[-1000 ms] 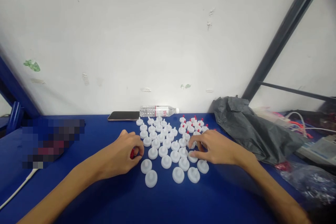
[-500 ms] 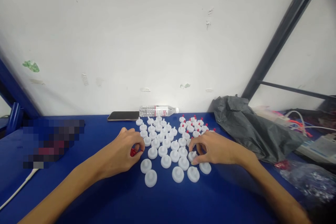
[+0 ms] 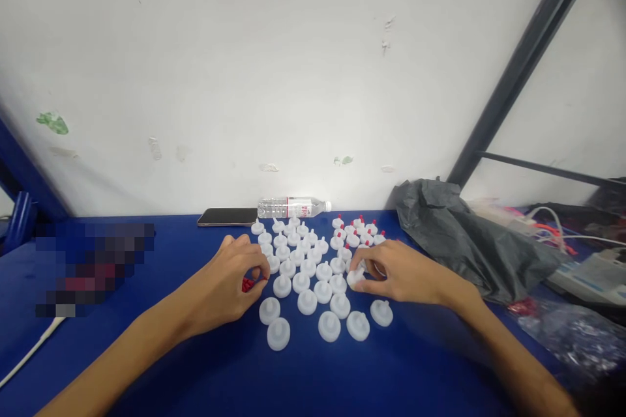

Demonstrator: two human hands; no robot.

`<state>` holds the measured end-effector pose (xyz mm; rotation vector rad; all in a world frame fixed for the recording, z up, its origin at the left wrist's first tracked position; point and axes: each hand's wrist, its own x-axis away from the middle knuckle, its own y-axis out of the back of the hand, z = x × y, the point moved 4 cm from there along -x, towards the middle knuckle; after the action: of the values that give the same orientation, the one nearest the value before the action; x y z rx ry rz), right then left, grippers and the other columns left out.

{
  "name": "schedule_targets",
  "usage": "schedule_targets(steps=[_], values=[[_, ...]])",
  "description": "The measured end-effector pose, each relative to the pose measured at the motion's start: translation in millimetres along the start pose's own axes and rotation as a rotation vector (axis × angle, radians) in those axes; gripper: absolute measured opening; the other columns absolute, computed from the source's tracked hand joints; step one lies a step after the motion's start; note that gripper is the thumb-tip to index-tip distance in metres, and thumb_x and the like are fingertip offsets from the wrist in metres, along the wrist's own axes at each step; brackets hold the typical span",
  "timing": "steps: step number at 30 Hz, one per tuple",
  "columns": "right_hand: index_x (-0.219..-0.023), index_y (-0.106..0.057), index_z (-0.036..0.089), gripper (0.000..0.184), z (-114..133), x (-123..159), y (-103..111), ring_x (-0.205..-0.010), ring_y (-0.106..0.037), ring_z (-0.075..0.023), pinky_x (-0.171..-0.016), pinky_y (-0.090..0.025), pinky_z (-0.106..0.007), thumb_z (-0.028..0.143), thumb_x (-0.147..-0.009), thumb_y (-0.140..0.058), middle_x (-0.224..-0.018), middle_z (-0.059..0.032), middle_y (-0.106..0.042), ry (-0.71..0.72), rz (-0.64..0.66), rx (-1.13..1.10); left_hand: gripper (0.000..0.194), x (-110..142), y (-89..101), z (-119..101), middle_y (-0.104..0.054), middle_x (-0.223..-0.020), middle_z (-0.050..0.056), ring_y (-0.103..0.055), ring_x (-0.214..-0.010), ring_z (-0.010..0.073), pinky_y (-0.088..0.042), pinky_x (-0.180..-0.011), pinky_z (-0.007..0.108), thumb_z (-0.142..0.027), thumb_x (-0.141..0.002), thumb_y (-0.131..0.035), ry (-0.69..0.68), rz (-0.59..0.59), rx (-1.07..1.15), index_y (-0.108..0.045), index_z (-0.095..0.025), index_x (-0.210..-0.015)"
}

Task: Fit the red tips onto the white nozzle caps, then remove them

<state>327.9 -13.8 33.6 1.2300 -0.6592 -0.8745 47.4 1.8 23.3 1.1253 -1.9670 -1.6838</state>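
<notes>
Several small red tips (image 3: 248, 284) show inside my curled left hand (image 3: 237, 277), its thumb and index finger pinched together. My right hand (image 3: 391, 272) grips a white nozzle cap (image 3: 355, 278) between thumb and fingers at the right side of the group. Many more white nozzle caps (image 3: 307, 301) stand spout-up on the blue table (image 3: 313, 378) between my hands. Behind my right hand, several white caps with red tips (image 3: 352, 239) on their spouts are gathered, partly hidden by the fingers.
A phone (image 3: 227, 217) and a clear plastic bottle (image 3: 293, 207) lie along the wall. To the right are a dark grey plastic bag (image 3: 469, 241), clear plastic wrapping (image 3: 572, 335) and cables (image 3: 555, 228). A white cable (image 3: 34, 355) runs along the left.
My right hand has closed on a white nozzle cap and lifted or shifted it slightly left and away from me. The left hand stays in place with the red tips.
</notes>
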Motion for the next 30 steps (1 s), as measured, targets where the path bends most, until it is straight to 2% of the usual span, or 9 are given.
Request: schedule_targets(steps=[4,7,10,14,17,19,23,26,30], values=[[-0.104,-0.065,0.022,0.031,2,1,10,-0.073,-0.065,-0.0173,-0.069,-0.044,-0.029,0.050,-0.092,-0.056,-0.087,-0.0027,-0.071,-0.008,-0.162,-0.029,0.011,-2,3.7,-3,-0.063,-0.089,0.001,-0.049,-0.085,0.0199,-0.035,-0.080,0.037,-0.021,-0.089,-0.051,-0.014,-0.079,-0.011,-0.061,-0.021,-0.085],[-0.114,-0.061,0.023,0.033,2,0,7,-0.068,-0.065,-0.0166,-0.068,-0.046,-0.028,0.048,-0.093,-0.056,-0.085,-0.0015,-0.072,-0.011,-0.204,-0.067,0.009,-2,5.2,-4,-0.064,-0.095,0.001,-0.050,-0.092,0.0207,-0.036,-0.084,0.038,-0.021,-0.089,-0.052,-0.020,-0.135,-0.016,-0.060,-0.021,-0.087],[-0.121,-0.059,0.024,0.033,8,-1,3,-0.066,-0.065,-0.0149,-0.067,-0.048,-0.027,0.043,-0.095,-0.055,-0.089,-0.0024,-0.072,0.072,-0.254,-0.033,0.010,-2,5.6,-5,-0.066,-0.096,0.002,-0.052,-0.092,0.0205,-0.037,-0.083,0.038,-0.019,-0.090,-0.051,-0.035,-0.164,-0.036,-0.060,-0.021,-0.091],[-0.125,-0.058,0.024,0.031,21,-1,-2,-0.085,-0.067,-0.0167,-0.071,-0.050,-0.027,0.037,-0.097,-0.051,-0.113,-0.0075,-0.068,0.205,-0.344,0.066,0.011,-1,5.4,-11,-0.068,-0.093,0.002,-0.054,-0.088,0.0200,-0.037,-0.082,0.038,-0.019,-0.092,-0.050,-0.099,-0.243,-0.063,-0.061,-0.021,-0.094],[-0.130,-0.055,0.023,0.035,28,-2,-9,-0.101,-0.064,-0.0196,-0.078,-0.051,-0.029,0.038,-0.098,-0.050,-0.120,-0.0091,-0.064,0.237,-0.359,0.112,0.010,-1,2.9,-18,-0.069,-0.091,0.002,-0.054,-0.090,0.0204,-0.037,-0.080,0.039,-0.019,-0.093,-0.051,-0.162,-0.307,-0.081,-0.061,-0.022,-0.095],[-0.132,-0.052,0.024,0.038,33,-2,-15,-0.102,-0.064,-0.0196,-0.081,-0.051,-0.030,0.040,-0.098,-0.050,-0.121,-0.0086,-0.063,0.247,-0.351,0.127,0.010,0,0.8,-24,-0.069,-0.092,0.001,-0.054,-0.091,0.0207,-0.038,-0.080,0.039,-0.018,-0.093,-0.053,-0.216,-0.352,-0.086,-0.061,-0.022,-0.098],[-0.132,-0.053,0.029,0.037,41,-2,-24,-0.095,-0.064,-0.0173,-0.073,-0.047,-0.027,0.042,-0.097,-0.051,-0.120,-0.0070,-0.062,0.247,-0.354,0.156,0.017,2,-5.2,-35,-0.070,-0.094,0.002,-0.054,-0.092,0.0208,-0.041,-0.080,0.039,-0.015,-0.092,-0.056,-0.317,-0.402,-0.088,-0.060,-0.023,-0.106],[-0.130,-0.055,0.029,0.036,47,-3,-26,-0.089,-0.064,-0.0153,-0.064,-0.043,-0.024,0.043,-0.097,-0.052,-0.114,-0.0058,-0.063,0.257,-0.362,0.146,0.024,4,-10.2,-41,-0.069,-0.096,0.003,-0.055,-0.091,0.0213,-0.043,-0.078,0.040,-0.012,-0.091,-0.055,-0.353,-0.388,-0.103,-0.059,-0.024,-0.112],[-0.121,-0.058,0.026,0.035,49,-3,-29,-0.087,-0.065,-0.0152,-0.061,-0.041,-0.024,0.048,-0.094,-0.056,-0.113,-0.0058,-0.065,0.271,-0.376,0.105,0.026,6,-14.0,-48,-0.068,-0.092,0.004,-0.057,-0.087,0.0222,-0.046,-0.073,0.041,-0.011,-0.091,-0.054,-0.381,-0.354,-0.092,-0.059,-0.026,-0.111]])
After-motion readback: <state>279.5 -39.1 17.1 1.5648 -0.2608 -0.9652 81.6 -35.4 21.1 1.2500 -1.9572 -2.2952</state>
